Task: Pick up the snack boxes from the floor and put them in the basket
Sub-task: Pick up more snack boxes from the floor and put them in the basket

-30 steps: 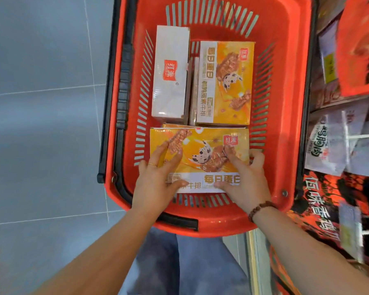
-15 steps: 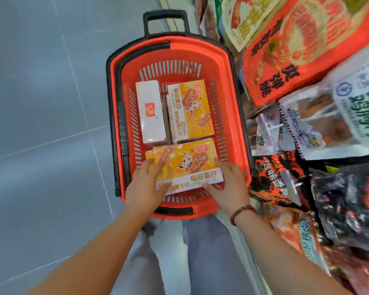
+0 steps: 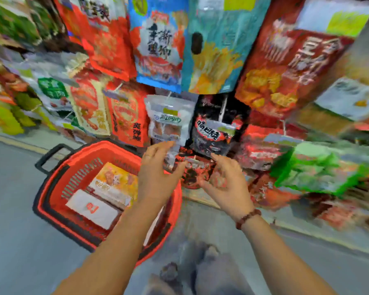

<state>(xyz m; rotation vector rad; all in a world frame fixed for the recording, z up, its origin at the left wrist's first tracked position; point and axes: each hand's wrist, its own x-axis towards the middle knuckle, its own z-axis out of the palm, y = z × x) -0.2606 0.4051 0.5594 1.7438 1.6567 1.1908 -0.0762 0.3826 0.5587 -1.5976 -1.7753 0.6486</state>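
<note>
The red basket [image 3: 51, 188] stands on the grey floor at lower left, its black handle pointing far left. Inside lie a yellow snack box [image 3: 113, 182] and a white box [image 3: 92, 209] with a red logo; my left forearm hides the basket's right part. My left hand [image 3: 156, 173] is raised above the basket's right rim, fingers apart, holding nothing. My right hand [image 3: 226, 182] is lifted beside it to the right, palm turned inward, fingers spread and empty. The picture is blurred by motion.
A shelf wall of hanging snack bags [image 3: 162, 52] fills the top and right. A black and red bag [image 3: 213, 133] hangs just beyond my hands. Grey floor [image 3: 13, 231] lies to the left. My legs [image 3: 200, 273] show at the bottom.
Both hands have let go of the yellow box in the basket and lifted up, empty. The view has swung up and right towards the shelves.
</note>
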